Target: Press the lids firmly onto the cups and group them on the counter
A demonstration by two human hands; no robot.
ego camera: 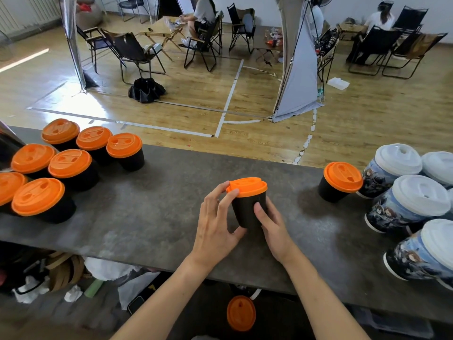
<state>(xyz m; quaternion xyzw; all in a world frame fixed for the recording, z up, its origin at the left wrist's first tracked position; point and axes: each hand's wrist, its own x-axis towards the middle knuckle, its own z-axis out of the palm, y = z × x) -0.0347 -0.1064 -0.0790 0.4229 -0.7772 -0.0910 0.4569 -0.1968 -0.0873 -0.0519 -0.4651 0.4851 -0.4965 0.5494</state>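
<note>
Our left hand [215,217] clasps the orange plastic lid [246,186]. Our right hand [272,224] grips its black paper cup [246,212].

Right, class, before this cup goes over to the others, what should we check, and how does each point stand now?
1. Seating of lid on held cup all round: cannot tell.
2. Grip of right hand on cup body: ok.
3. Fingertips of left hand on lid edge: ok.
4. Bare counter between cup and left group: ok.
5. Every black cup grouped: not ok; lone cup stands right, beside white-lidded cups.
</note>
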